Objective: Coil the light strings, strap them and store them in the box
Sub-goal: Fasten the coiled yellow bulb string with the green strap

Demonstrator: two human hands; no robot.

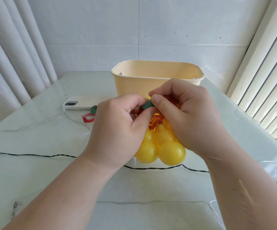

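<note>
Atop glossy round bulbs [171, 152], green strap [148, 104].

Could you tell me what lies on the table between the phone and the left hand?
In the head view, a green strap and a red strap lie there.

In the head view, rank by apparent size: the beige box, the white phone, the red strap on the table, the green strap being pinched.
1. beige box, largest by far.
2. white phone.
3. red strap.
4. green strap, smallest as shown, but mostly covered, so its place against the red strap is unsure.
</note>
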